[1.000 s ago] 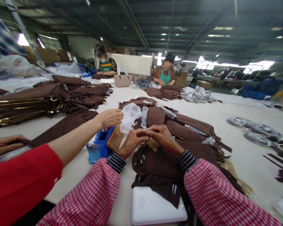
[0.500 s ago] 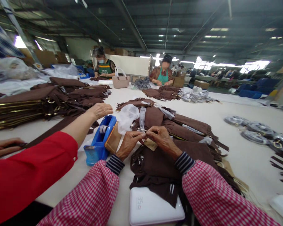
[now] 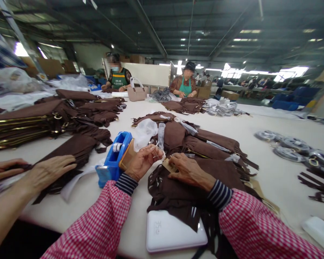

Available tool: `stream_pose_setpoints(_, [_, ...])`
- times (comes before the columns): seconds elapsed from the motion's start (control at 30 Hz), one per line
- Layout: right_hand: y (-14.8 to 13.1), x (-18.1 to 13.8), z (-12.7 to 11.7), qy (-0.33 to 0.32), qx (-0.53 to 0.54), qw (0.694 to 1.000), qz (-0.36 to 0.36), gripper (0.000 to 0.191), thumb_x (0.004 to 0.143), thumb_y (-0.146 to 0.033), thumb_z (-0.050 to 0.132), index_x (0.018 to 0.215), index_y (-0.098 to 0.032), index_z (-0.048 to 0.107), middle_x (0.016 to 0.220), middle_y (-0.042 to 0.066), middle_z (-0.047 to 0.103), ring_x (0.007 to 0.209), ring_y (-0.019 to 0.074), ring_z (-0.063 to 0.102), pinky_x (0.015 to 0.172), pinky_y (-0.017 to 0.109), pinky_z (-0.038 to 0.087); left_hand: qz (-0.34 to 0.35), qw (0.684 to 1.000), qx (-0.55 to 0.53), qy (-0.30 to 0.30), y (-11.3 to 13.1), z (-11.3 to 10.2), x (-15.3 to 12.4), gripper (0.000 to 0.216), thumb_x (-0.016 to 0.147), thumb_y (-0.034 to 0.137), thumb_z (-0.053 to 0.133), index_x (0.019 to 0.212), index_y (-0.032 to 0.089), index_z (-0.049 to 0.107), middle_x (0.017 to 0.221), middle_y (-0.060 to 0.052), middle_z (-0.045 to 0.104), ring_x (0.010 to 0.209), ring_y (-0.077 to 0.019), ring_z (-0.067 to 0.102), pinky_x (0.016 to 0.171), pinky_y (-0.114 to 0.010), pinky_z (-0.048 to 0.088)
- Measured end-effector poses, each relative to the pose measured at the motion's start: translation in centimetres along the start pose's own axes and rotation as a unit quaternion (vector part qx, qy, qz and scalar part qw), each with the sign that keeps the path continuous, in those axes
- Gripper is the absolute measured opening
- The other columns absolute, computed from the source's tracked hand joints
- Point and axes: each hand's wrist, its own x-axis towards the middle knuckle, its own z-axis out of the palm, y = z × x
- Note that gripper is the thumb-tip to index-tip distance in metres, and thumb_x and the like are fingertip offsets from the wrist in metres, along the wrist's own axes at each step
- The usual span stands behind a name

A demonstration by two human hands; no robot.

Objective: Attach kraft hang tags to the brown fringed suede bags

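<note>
My left hand (image 3: 140, 163) pinches a thin white string (image 3: 157, 146) between thumb and fingertips, above the near bag. Close beside it, my right hand (image 3: 193, 172) has its thumb and fingers bent around a small tan paper tag (image 3: 168, 165). Beneath both hands lies a dark brown fabric bag (image 3: 183, 189) with fringed strips at its left end. A white power bank (image 3: 172, 233) with digits on its face sits at the table's front, partly covered by the brown fabric.
A blue tape dispenser (image 3: 110, 169) stands left of my left hand. More brown bags (image 3: 175, 135) lie beyond my hands. A neighbour's hand (image 3: 52, 171) rests on a brown bag (image 3: 78, 149) at left. Wrapped grey straps (image 3: 291, 147) lie to the right.
My hands have drawn apart: the left rises slightly with the string, the right shifts to the tag. The neighbour's arm has pulled back left and its hand now lies on a brown bag.
</note>
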Motion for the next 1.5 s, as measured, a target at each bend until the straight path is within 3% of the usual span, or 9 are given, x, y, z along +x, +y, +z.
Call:
stream_pose_setpoints(0.1, [-0.3, -0.3, 0.1, -0.001, -0.07, 0.998, 0.007, 0.016, 0.097, -0.021, 0.052, 0.106, -0.016, 0.064, 0.111, 0.01, 0.065, 0.101, 0.0225, 0.059, 0.08, 0.031, 0.042, -0.018, 0.999, 0.03, 0.013, 0.6, 0.0, -0.3, 0.015, 0.084, 0.037, 0.067, 0.089, 0.026, 0.076, 0.111, -0.006, 0.076, 0.102, -0.0296, 0.066, 0.093, -0.049, 0.052])
stream_pose_setpoints(0.2, [-0.4, -0.1, 0.2, -0.009, -0.088, 0.996, 0.008, 0.019, 0.098, -0.032, 0.053, 0.108, -0.017, 0.062, 0.113, 0.011, 0.065, 0.102, 0.0254, 0.06, 0.078, 0.032, 0.042, -0.032, 0.997, 0.069, 0.006, 1.0, 0.2, -0.5, 0.022, 0.085, 0.032, 0.068, 0.104, 0.025, 0.077, 0.128, -0.007, 0.071, 0.115, -0.0302, 0.063, 0.094, -0.049, 0.054])
stream_pose_setpoints(0.37, [-0.7, 0.9, 0.9, 0.007, -0.045, 0.996, 0.075, 0.023, 0.098, -0.037, 0.054, 0.107, -0.017, 0.058, 0.104, 0.012, 0.068, 0.094, 0.0254, 0.063, 0.072, 0.031, 0.04, -0.019, 0.994, 0.11, 0.021, -0.2, 0.1, -0.5, 0.005, 0.08, 0.026, 0.075, 0.082, 0.024, 0.079, 0.116, -0.006, 0.076, 0.104, -0.0286, 0.068, 0.073, -0.039, 0.057])
stream_pose_setpoints(0.5, [0.5, 1.7, 0.9, 0.019, 0.149, 0.98, 0.13, 0.023, 0.08, -0.022, 0.065, 0.102, -0.019, 0.059, 0.078, 0.002, 0.063, 0.071, 0.0178, 0.057, 0.062, 0.027, 0.035, -0.032, 0.99, 0.136, 0.03, -1.5, 0.3, -0.4, 0.008, 0.074, 0.029, 0.081, 0.082, 0.025, 0.081, 0.101, -0.006, 0.078, 0.09, -0.0278, 0.07, 0.064, -0.037, 0.054])
stream_pose_setpoints(0.67, [2.0, 2.2, 0.3, -0.012, 0.507, 0.839, 0.199, 0.03, 0.067, -0.022, 0.061, 0.097, -0.018, 0.065, 0.058, -0.005, 0.052, 0.047, 0.0088, 0.039, 0.046, 0.021, 0.024, -0.041, 0.992, 0.11, 0.041, -2.8, 0.5, 0.3, 0.031, 0.062, 0.031, 0.087, 0.091, 0.021, 0.082, 0.097, -0.011, 0.078, 0.093, -0.0314, 0.07, 0.07, -0.039, 0.054])
stream_pose_setpoints(0.9, [0.4, 3.5, -0.5, 0.032, 0.695, 0.681, 0.228, 0.022, 0.067, -0.033, 0.073, 0.078, -0.014, 0.073, 0.066, 0.002, 0.059, 0.06, 0.0111, 0.058, 0.049, 0.019, 0.038, -0.03, 0.996, 0.071, 0.045, -2.8, 0.1, 0.6, 0.031, 0.065, 0.033, 0.087, 0.095, 0.028, 0.081, 0.112, -0.01, 0.076, 0.1, -0.0316, 0.07, 0.087, -0.045, 0.055])
stream_pose_setpoints(1.07, [1.1, 4.6, -0.1, 0.019, 0.632, 0.758, 0.16, 0.034, 0.069, -0.037, 0.081, 0.093, -0.013, 0.076, 0.081, 0.01, 0.072, 0.071, 0.0158, 0.066, 0.048, 0.019, 0.041, -0.001, 0.997, 0.059, 0.059, -2.9, -0.6, 0.9, 0.029, 0.072, 0.034, 0.084, 0.1, 0.035, 0.079, 0.122, -0.01, 0.072, 0.103, -0.0275, 0.069, 0.079, -0.041, 0.058])
stream_pose_setpoints(1.33, [1.3, 6.3, 0.0, 0.015, 0.481, 0.867, 0.128, 0.025, 0.074, -0.039, 0.068, 0.068, -0.014, 0.065, 0.056, 0.0, 0.06, 0.045, 0.0094, 0.05, 0.041, 0.019, 0.033, 0.03, 0.984, 0.142, 0.106, -2.5, -0.1, 1.0, 0.048, 0.073, 0.037, 0.082, 0.116, 0.018, 0.075, 0.108, -0.01, 0.074, 0.09, -0.0223, 0.067, 0.068, -0.029, 0.052])
stream_pose_setpoints(1.5, [0.6, 5.9, -0.1, -0.005, 0.492, 0.869, 0.056, 0.019, 0.071, -0.028, 0.06, 0.079, -0.013, 0.069, 0.068, 0.002, 0.066, 0.058, 0.0126, 0.057, 0.045, 0.019, 0.04, 0.165, 0.89, 0.419, 0.07, -1.7, 0.6, 0.2, 0.026, 0.083, 0.018, 0.067, 0.106, 0.022, 0.078, 0.092, -0.005, 0.07, 0.09, -0.0209, 0.064, 0.082, -0.032, 0.05])
